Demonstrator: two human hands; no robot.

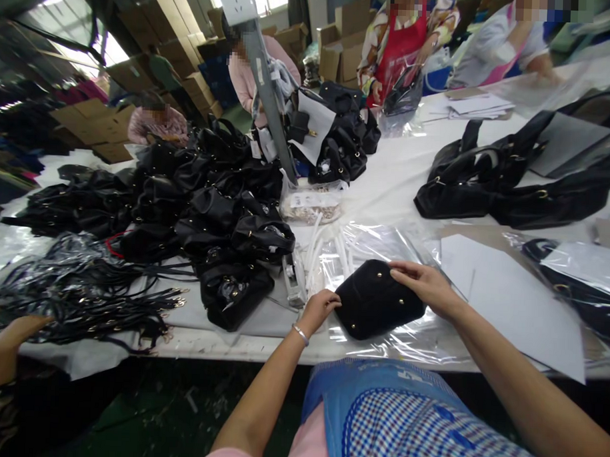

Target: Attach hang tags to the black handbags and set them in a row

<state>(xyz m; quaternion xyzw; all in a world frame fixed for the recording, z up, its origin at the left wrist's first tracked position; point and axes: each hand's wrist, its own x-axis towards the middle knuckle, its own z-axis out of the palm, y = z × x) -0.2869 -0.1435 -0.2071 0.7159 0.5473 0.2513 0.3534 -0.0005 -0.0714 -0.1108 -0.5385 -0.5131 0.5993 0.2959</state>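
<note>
A black bag (pixel 377 303) with gold studs lies at the table's front edge, its studded face turned up, over clear plastic film (pixel 384 241). My left hand (pixel 321 310), with a bracelet at the wrist, pinches the bag's left edge between thumb and fingers. On the bag's upper right edge, my right hand (pixel 423 282) grips with thumb and fingertips. White flat sheets (pixel 512 302) lie to the right of my right hand. Just beyond the bag are white strips (pixel 315 249) and a clear packet with a white label (pixel 310 202).
Black bags (pixel 210 208) are heaped at the left, with black straps (pixel 97 308) in front. A grey post (pixel 272 94) rises beyond. More black bags (pixel 507 175) lie at the right. Another person's hand (pixel 29 327) is at the far left; several people stand across the table.
</note>
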